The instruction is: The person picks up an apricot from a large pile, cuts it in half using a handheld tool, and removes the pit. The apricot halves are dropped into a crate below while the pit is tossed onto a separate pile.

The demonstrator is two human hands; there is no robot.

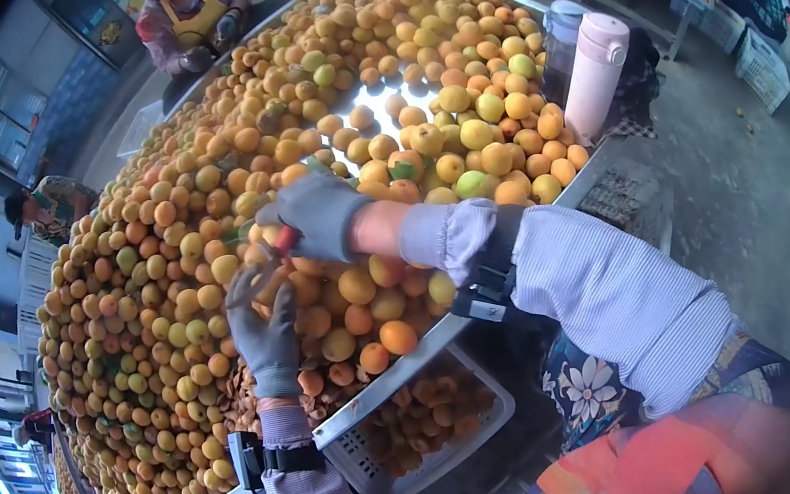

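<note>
Both my hands wear grey gloves and are over a big heap of orange and yellow fruit [186, 266] on a metal-edged table. My right hand [320, 215] has its fingers wrapped round a small tool with a red handle [286, 239]; the tool's far end is hard to make out. Just below and left of it, my left hand [263, 331] is spread, fingers and thumb apart, with nothing visible between them. Beside my left wrist lie small brown pits or pieces [238, 402] among the fruit.
A pink bottle [595, 77] and a clear bottle [561, 50] stand at the table's right corner. Below the front edge [393, 374] sits a white crate [497, 435] holding brown-orange pieces. Other people [189, 18] [56, 206] are at the far side.
</note>
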